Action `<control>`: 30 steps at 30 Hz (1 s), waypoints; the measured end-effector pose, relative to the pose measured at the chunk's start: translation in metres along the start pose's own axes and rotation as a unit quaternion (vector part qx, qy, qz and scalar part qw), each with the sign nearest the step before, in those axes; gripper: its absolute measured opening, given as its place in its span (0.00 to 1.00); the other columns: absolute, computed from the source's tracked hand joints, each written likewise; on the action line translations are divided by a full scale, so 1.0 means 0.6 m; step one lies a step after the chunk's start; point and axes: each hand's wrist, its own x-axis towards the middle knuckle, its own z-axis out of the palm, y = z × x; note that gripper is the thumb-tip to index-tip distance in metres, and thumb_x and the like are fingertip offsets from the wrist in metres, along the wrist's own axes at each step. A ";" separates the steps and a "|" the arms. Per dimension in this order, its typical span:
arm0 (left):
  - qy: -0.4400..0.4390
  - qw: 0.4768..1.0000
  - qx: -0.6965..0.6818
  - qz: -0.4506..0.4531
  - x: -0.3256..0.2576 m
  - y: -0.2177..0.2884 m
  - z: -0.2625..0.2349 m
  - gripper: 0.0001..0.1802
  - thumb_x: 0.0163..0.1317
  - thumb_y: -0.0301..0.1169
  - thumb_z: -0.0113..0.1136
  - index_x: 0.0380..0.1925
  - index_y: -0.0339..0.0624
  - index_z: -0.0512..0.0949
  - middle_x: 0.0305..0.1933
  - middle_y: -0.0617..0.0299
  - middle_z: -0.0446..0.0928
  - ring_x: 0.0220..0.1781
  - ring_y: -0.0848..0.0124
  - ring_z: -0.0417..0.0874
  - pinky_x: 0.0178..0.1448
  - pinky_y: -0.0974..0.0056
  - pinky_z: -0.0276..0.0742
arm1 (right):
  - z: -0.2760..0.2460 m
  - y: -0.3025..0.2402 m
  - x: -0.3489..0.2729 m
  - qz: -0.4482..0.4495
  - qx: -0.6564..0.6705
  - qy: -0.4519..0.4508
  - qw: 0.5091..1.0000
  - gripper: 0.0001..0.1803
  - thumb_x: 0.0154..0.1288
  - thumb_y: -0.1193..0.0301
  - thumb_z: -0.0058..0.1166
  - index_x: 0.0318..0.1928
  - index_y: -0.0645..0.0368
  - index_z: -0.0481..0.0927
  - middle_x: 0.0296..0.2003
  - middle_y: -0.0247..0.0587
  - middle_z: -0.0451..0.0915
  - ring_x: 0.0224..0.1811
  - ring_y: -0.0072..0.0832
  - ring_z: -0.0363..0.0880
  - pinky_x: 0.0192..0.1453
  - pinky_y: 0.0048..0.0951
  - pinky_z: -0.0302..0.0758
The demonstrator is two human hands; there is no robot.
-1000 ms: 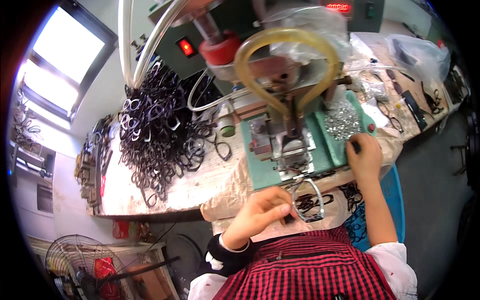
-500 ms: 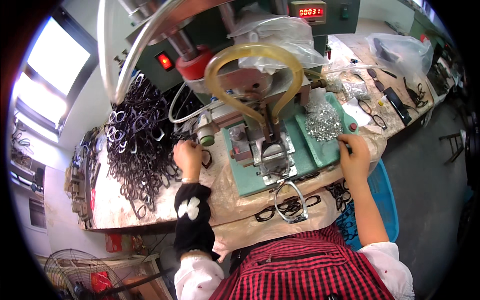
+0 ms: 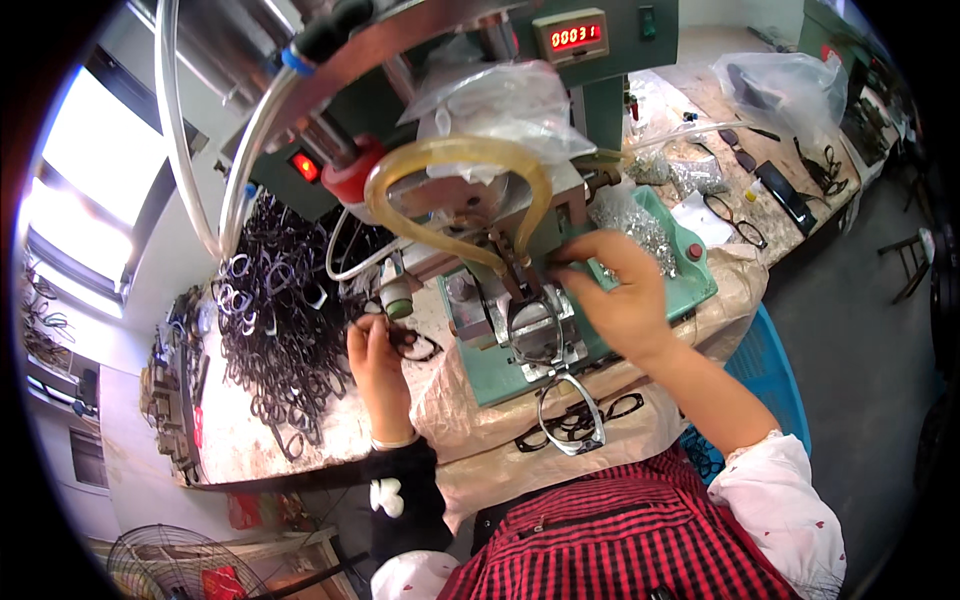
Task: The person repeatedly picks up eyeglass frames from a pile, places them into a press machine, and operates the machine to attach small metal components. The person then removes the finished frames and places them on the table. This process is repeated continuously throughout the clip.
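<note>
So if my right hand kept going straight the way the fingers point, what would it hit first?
Probably the machine head under the yellow tube loop: your right hand points left at it, fingertips nearly there, though depth is unclear.

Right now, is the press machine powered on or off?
On: the red indicator lamp glows and the counter display shows lit red digits on the green machine.

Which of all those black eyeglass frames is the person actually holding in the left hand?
The single black frame beside the green machine, pinched by the left hand. The others lie heaped in the pile further left.
</note>
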 end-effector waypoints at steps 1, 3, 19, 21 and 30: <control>0.028 1.000 -0.007 -0.001 -0.019 -0.004 -0.002 0.06 0.75 0.29 0.52 0.47 0.39 0.74 0.38 0.62 0.77 0.37 0.70 0.82 0.43 0.68 0.77 | 0.013 -0.007 0.001 0.029 0.035 0.010 0.999 0.13 0.56 0.82 0.63 0.44 0.61 0.83 0.36 0.40 0.84 0.40 0.33 0.82 0.47 0.30 0.76; 0.059 0.998 -0.002 -0.005 -0.047 -0.012 -0.010 0.10 0.76 0.32 0.54 0.51 0.41 0.77 0.40 0.61 0.81 0.39 0.69 0.84 0.43 0.66 0.79 | 0.028 -0.020 -0.019 0.098 0.100 0.026 0.990 0.17 0.57 0.81 0.63 0.49 0.63 0.80 0.36 0.38 0.83 0.41 0.27 0.82 0.49 0.28 0.76; -0.151 0.907 0.109 0.377 -0.063 0.156 0.170 0.08 0.77 0.28 0.46 0.46 0.36 0.73 0.44 0.46 0.78 0.46 0.58 0.83 0.48 0.56 0.83 | 0.005 -0.104 -0.027 0.198 0.238 -0.060 0.949 0.32 0.62 0.83 0.55 0.67 0.67 0.65 0.54 0.47 0.80 0.58 0.30 0.79 0.64 0.30 0.71; -0.200 0.850 0.245 0.421 -0.081 0.139 0.174 0.08 0.72 0.25 0.51 0.36 0.40 0.80 0.36 0.50 0.86 0.35 0.62 0.87 0.57 0.50 0.77 | -0.018 -0.093 -0.029 0.178 0.194 -0.121 0.957 0.33 0.63 0.83 0.51 0.70 0.64 0.64 0.57 0.48 0.78 0.66 0.33 0.75 0.70 0.33 0.68; -0.314 0.711 0.368 0.511 -0.098 0.062 0.200 0.15 0.46 0.26 0.72 0.37 0.47 0.86 0.44 0.63 0.86 0.33 0.65 0.73 0.50 0.51 0.81 | -0.127 0.105 -0.042 0.150 -0.049 0.164 0.974 0.24 0.62 0.80 0.57 0.60 0.58 0.77 0.52 0.42 0.82 0.56 0.31 0.79 0.61 0.33 0.74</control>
